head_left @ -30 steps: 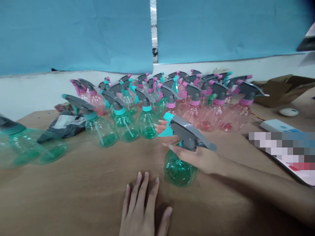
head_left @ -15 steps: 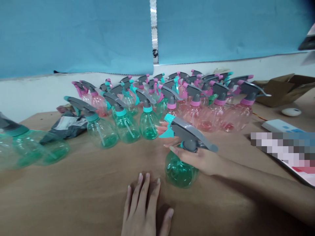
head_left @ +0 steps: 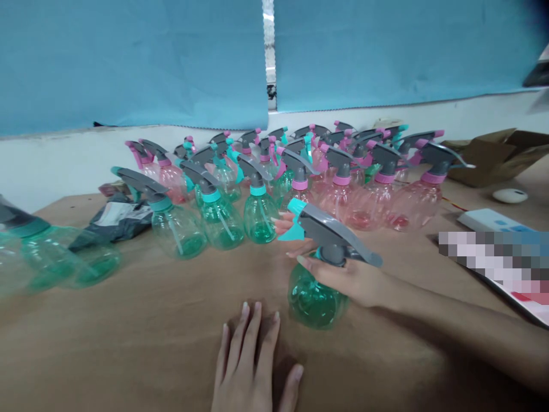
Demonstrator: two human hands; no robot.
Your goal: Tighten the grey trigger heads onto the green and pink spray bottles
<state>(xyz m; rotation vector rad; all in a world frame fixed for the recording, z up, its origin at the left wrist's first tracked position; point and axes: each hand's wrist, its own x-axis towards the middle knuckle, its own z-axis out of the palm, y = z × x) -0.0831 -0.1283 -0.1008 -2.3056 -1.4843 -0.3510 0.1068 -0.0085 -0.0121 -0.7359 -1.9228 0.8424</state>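
My right hand is wrapped round the neck of a green spray bottle with a grey and teal trigger head, standing upright on the brown table. My left hand lies flat on the table just left of the bottle, fingers stretched out and holding nothing. Behind stand several more spray bottles, green ones on the left and pink ones on the right.
Two green bottles sit at the far left edge. A dark plastic bag lies behind them. A cardboard box, a white mouse and a white device are at the right. Blue sheets cover the wall.
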